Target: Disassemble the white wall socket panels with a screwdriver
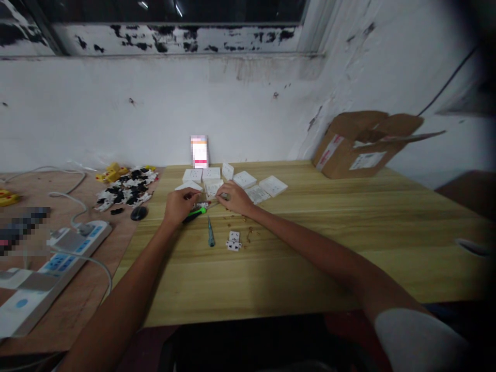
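My left hand (180, 204) is over the wooden tabletop with thumb and fingers pinched together. Whatever it may hold is too small to make out. To its right, my right hand (234, 197) is also closed in a pinch, at the near edge of a white socket plate (213, 187); what lies between its fingertips is unclear. Below my left hand is a black-and-green tool (199, 211), partly covered. A teal-handled screwdriver (211, 236) lies nearer me. Beside it rests a white socket insert (233, 242), with small brass-coloured pieces (250, 234) scattered to the right.
More white socket plates (273, 185) lie around my hands. A lit phone (199, 152) leans on the wall. An open cardboard box (358, 147) stands back right. On the left are black-and-white parts (127, 188), a mouse (138, 213) and a power strip (58, 271) with cables.
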Tool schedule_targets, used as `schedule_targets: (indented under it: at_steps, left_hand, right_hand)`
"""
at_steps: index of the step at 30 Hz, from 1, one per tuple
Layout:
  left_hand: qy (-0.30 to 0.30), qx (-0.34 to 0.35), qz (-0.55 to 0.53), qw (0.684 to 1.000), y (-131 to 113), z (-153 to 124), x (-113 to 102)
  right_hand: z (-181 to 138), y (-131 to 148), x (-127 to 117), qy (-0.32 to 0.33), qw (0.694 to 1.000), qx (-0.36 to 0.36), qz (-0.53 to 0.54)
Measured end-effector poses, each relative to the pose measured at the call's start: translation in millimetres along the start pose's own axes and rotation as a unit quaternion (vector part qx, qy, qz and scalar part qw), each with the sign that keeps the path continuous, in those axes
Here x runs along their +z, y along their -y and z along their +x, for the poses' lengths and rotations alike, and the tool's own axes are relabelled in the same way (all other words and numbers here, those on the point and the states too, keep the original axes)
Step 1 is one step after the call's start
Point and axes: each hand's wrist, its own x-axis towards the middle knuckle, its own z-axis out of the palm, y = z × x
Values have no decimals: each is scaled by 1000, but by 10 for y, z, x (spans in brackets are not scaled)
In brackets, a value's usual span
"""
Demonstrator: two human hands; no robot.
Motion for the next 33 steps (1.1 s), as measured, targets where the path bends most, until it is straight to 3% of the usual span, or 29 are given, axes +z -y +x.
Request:
schedule_targets:
  at_steps: [9, 19, 33]
  left_hand:
    - [23, 59, -45, 997, -131, -15, -33]
    - [75, 111, 0, 991, -22, -11, 31]
    - [84, 121, 25, 989, -10, -2, 22]
  right_hand:
    - [-5, 15, -13, -10, 1000, 1, 2]
    - [-7, 27, -19, -17, 1000, 1, 6]
    - [-11, 123, -66, -18, 999, -14, 41]
